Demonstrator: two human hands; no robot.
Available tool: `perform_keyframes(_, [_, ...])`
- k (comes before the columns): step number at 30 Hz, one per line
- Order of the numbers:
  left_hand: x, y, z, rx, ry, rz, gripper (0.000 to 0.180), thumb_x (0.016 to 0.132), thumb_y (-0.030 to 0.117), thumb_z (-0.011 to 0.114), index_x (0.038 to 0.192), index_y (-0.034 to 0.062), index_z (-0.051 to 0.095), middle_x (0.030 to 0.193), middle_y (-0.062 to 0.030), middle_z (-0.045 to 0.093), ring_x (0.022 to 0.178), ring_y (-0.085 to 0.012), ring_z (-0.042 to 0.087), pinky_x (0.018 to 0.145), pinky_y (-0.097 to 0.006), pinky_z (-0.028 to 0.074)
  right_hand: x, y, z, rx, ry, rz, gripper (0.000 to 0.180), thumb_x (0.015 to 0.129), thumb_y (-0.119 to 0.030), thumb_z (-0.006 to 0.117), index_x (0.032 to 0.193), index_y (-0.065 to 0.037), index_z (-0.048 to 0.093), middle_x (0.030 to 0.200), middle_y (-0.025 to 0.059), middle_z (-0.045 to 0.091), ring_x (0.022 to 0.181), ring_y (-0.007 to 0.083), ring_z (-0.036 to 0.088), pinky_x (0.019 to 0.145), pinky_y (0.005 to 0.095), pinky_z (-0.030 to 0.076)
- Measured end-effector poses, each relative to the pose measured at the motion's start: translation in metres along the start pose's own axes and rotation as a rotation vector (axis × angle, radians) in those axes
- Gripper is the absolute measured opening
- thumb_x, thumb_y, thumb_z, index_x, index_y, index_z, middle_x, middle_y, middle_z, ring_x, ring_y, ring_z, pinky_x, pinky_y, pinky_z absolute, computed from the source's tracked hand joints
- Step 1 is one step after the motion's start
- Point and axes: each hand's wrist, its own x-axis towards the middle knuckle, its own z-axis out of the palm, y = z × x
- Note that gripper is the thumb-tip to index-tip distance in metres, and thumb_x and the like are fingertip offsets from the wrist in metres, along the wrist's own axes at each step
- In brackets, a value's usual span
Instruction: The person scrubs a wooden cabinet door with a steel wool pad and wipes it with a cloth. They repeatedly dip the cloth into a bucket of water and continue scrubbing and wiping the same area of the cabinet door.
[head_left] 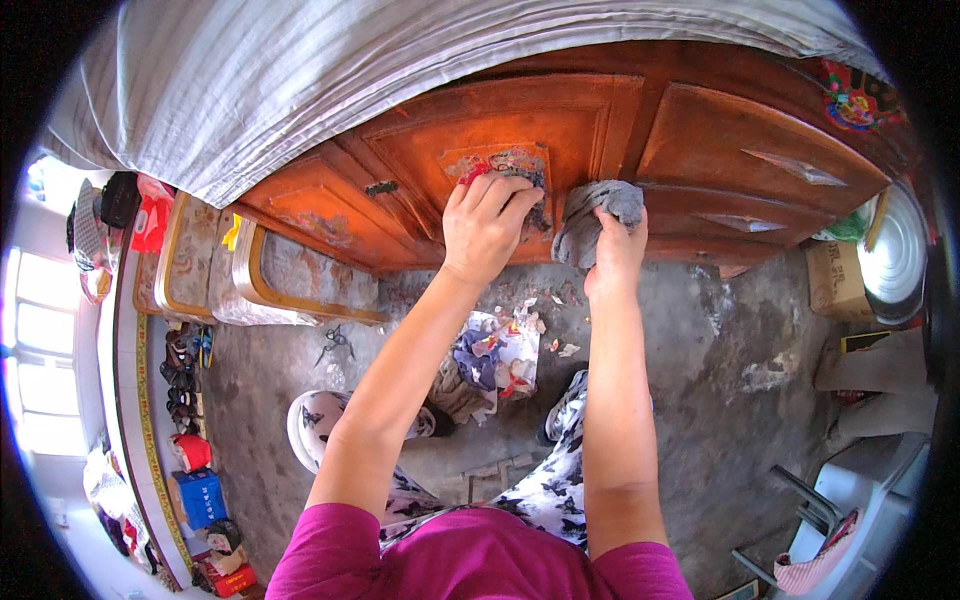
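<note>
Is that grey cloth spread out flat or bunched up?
Bunched up: the grey cloth is crumpled in the right hand, with creases and gathered folds showing around the thumb.

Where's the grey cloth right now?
In the head view, right of centre: the grey cloth is held in the right hand, before the wooden cabinet and right of the left hand.
</note>
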Motion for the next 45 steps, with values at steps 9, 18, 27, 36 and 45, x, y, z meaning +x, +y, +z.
perform_keyframes(9, [-0.006,-0.004,0.011,0.014,0.043,0.039,0.019,0.078,0.008,0.070,0.094,0.0159,0.076,0.099,0.0048,0.071,0.089,-0.0188,0.065,0.073,-0.036,0.050,-0.008,-0.004,0.005,0.025,0.019,0.056,0.053,0.095,0.002,0.061,0.145,-0.005,0.047,0.131,0.0075,0.060,0.117,0.0213,0.059,0.101,0.0369,0.047])
perform_keyframes(18, [0.024,0.006,-0.002,0.010,0.130,0.033,0.019,0.075,0.004,0.074,0.089,0.0156,0.077,0.101,0.0027,0.074,0.089,-0.0208,0.067,0.072,-0.036,0.051,-0.004,-0.005,-0.004,0.026,0.000,0.022,0.043,0.093,0.004,0.062,0.134,-0.006,0.053,0.123,0.0056,0.063,0.113,0.0196,0.060,0.100,0.0370,0.047])
perform_keyframes(27, [-0.083,-0.011,0.037,-0.054,-0.246,-0.090,0.018,0.072,0.007,0.073,0.088,0.0154,0.075,0.098,0.0001,0.070,0.097,-0.0224,0.066,0.077,-0.037,0.053,-0.002,0.000,0.001,0.041,-0.047,0.006,0.053,0.089,0.004,0.066,0.139,-0.004,0.050,0.125,0.0077,0.064,0.114,0.0212,0.062,0.102,0.0356,0.047])
perform_keyframes(36, [0.023,0.006,0.012,0.080,0.144,0.090,0.021,0.075,0.009,0.075,0.094,0.0179,0.078,0.106,0.0066,0.072,0.096,-0.0191,0.065,0.080,-0.037,0.049,-0.009,-0.008,-0.001,0.075,-0.017,0.013,0.042,0.091,0.004,0.063,0.130,-0.006,0.053,0.117,0.0047,0.063,0.106,0.0183,0.061,0.095,0.0354,0.049])
perform_keyframes(45, [-0.064,-0.011,0.038,0.052,-0.279,0.047,0.017,0.075,0.014,0.069,0.091,0.0166,0.076,0.103,0.0026,0.070,0.099,-0.0196,0.065,0.078,-0.037,0.051,-0.003,-0.003,0.004,0.096,-0.066,0.020,0.041,0.089,0.007,0.061,0.127,-0.006,0.054,0.116,0.0052,0.063,0.106,0.0182,0.061,0.093,0.0352,0.050])
